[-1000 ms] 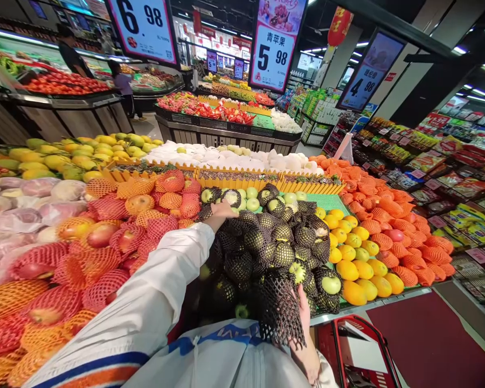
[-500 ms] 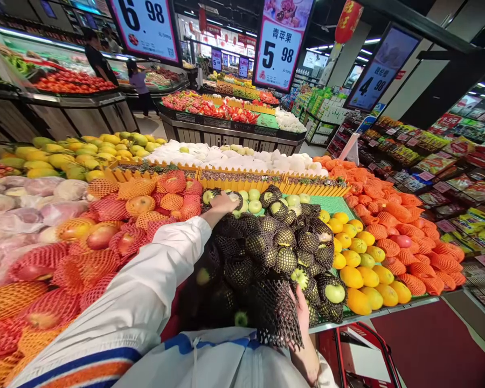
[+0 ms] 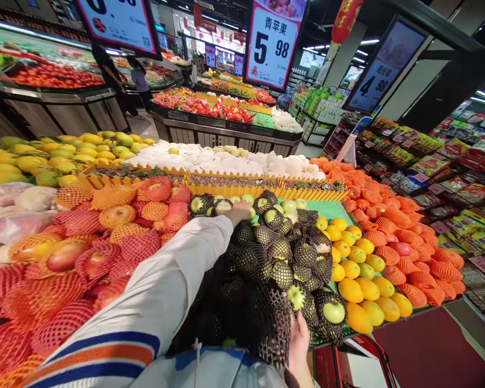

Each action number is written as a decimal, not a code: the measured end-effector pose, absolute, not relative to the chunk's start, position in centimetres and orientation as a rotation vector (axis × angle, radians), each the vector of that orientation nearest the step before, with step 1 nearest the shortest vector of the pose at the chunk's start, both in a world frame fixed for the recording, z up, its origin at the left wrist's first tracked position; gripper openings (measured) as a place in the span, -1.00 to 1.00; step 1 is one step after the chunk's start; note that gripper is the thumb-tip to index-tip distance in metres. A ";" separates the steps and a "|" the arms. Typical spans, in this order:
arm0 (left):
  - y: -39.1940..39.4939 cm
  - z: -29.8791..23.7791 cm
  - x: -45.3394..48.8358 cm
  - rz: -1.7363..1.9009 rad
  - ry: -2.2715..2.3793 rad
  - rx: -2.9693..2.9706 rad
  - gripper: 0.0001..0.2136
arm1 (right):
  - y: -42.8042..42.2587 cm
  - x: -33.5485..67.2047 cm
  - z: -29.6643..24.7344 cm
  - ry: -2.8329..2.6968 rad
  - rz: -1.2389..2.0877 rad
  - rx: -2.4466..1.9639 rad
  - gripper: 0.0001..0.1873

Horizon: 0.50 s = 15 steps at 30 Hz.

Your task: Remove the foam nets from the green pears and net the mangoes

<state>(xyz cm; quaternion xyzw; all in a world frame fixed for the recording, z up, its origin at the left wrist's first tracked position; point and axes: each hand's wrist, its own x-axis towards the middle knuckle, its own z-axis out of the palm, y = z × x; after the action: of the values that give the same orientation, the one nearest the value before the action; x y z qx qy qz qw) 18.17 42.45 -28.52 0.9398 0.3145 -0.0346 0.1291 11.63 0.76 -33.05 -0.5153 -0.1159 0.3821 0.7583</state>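
Observation:
My left hand (image 3: 239, 211) reaches far across the fruit stand to the back of a pile of green apples (image 3: 283, 253), most of them wrapped in black foam nets. Its fingers curl over a bare green apple (image 3: 251, 213) near the yellow fence divider (image 3: 230, 186). My white sleeve with blue and orange stripes (image 3: 153, 302) lies over the pile. Close to my body, my right hand (image 3: 298, 345) grips a bunch of empty black foam nets (image 3: 272, 323) at the stand's front edge.
Left of the apples lie mangoes in red and orange nets (image 3: 84, 253); to the right, oranges (image 3: 359, 291) and netted orange fruit (image 3: 404, 237). A red shopping cart (image 3: 364, 361) stands below. Price signs (image 3: 271, 46) hang overhead. People stand at a far counter (image 3: 139, 81).
My left hand has slid right along the back row of apples, from a netted apple toward the bare ones. The view has shifted slightly down and right. My right hand keeps the nets.

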 end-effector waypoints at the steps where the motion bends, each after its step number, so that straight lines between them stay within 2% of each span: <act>1: 42.1 -29.3 18.4 -0.107 0.921 2.745 -0.61 | 0.8 11.3 -32.7 -0.231 0.862 -1.089 -0.59; 2: 41.8 -30.0 18.5 -0.109 0.929 2.758 -0.60 | 0.9 10.9 -32.2 -0.189 0.883 -1.055 -0.57; 5: 41.5 -31.4 18.4 -0.105 0.944 2.795 -0.56 | 1.4 9.8 -30.8 -0.210 0.969 -1.013 -0.26; 7: 41.6 -31.7 18.2 -0.103 0.933 2.821 -0.56 | 1.7 9.4 -30.1 -0.222 1.003 -1.013 -0.18; 15: 42.1 -31.2 18.3 -0.166 0.847 2.848 -0.56 | 0.3 10.0 -29.2 -0.235 0.966 -1.079 -0.37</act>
<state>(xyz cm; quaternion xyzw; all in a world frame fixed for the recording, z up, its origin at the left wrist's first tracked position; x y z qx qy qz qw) 18.29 42.09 -31.17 0.9538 0.2835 -0.0557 0.0828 10.01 0.35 -29.18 -0.4923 -0.1072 0.4410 0.7427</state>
